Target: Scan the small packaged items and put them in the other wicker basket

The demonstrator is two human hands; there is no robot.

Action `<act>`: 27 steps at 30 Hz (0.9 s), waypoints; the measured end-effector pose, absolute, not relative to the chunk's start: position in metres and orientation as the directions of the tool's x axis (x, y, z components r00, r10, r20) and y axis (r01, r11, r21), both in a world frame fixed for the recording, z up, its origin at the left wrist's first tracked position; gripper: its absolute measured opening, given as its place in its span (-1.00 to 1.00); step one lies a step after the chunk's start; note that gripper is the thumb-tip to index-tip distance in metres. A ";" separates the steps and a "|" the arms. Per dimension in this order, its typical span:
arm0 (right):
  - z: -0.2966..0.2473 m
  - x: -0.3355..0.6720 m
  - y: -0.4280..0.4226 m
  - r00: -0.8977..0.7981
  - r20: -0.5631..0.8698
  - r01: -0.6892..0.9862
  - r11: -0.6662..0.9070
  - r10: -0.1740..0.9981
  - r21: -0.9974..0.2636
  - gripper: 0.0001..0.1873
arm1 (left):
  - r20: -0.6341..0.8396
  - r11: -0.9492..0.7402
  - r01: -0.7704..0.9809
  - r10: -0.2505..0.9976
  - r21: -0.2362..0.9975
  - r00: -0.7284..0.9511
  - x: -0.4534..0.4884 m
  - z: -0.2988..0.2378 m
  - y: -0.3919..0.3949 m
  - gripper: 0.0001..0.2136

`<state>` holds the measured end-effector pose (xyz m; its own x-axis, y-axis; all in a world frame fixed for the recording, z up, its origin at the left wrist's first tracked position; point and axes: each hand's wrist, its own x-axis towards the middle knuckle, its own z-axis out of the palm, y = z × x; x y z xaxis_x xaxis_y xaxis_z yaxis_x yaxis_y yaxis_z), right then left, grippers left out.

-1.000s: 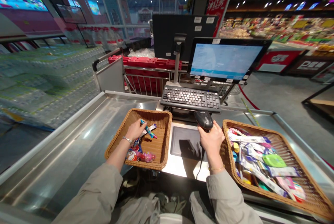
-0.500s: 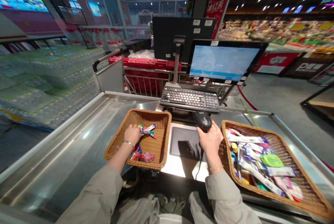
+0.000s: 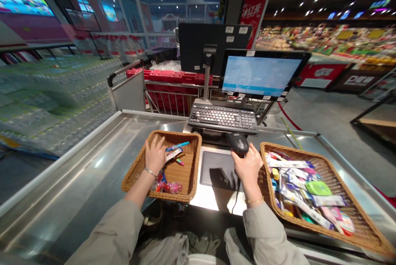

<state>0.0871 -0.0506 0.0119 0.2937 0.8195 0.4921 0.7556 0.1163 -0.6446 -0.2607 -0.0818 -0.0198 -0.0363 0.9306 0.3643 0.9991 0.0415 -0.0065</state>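
- Where the view opens on the left, shrink-wrapped cases of bottled water [image 3: 52,100] stand stacked beyond the stainless-steel worktop [image 3: 74,162].
- A shallow wicker basket [image 3: 136,174] sits on the worktop, left of centre. The left hand [image 3: 156,155] is inside it, palm down with fingers spread, and no item is seen held.
- Just beyond those fingers lie a blue pen-shaped item [image 3: 177,146], a small flat packet [image 3: 173,154] and a pink-tipped stick [image 3: 179,162]. A cluster of pink and red plastic goods [image 3: 168,187] lies near the basket's front wall. All are judged light and slick-wrapped, best taken by the body or packet edge; the small pieces may slip.
- At centre, a dark flat pad [image 3: 216,172] is set into the worktop, with a keyboard [image 3: 222,117] and a monitor [image 3: 260,73] behind it.
- The right hand [image 3: 247,166] is closed around the grip of a black corded barcode scanner [image 3: 237,143], its head angled up and away. It is judged light and secure at the grip; its cable [image 3: 235,203] hangs below.
- Far right, a second wicker basket [image 3: 287,148] holds tightly packed flat retail packets [image 3: 305,191], judged light and stiff, with slippery film; take them by the edges.
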 end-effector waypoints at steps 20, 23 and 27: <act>0.029 0.073 -0.082 0.103 0.602 0.853 0.241 0.792 -0.463 -0.84 | 0.633 -0.324 0.926 0.762 0.195 0.133 -0.132 0.044 -0.029 -0.81; 0.030 0.073 -0.085 0.100 0.620 0.860 0.246 0.779 -0.447 -0.87 | 0.644 -0.358 0.918 0.746 0.170 0.171 -0.122 0.045 -0.028 -0.81; 0.030 0.073 -0.088 0.106 0.630 0.867 0.239 0.769 -0.437 -0.88 | 0.654 -0.382 0.914 0.728 0.139 0.204 -0.113 0.046 -0.026 -0.81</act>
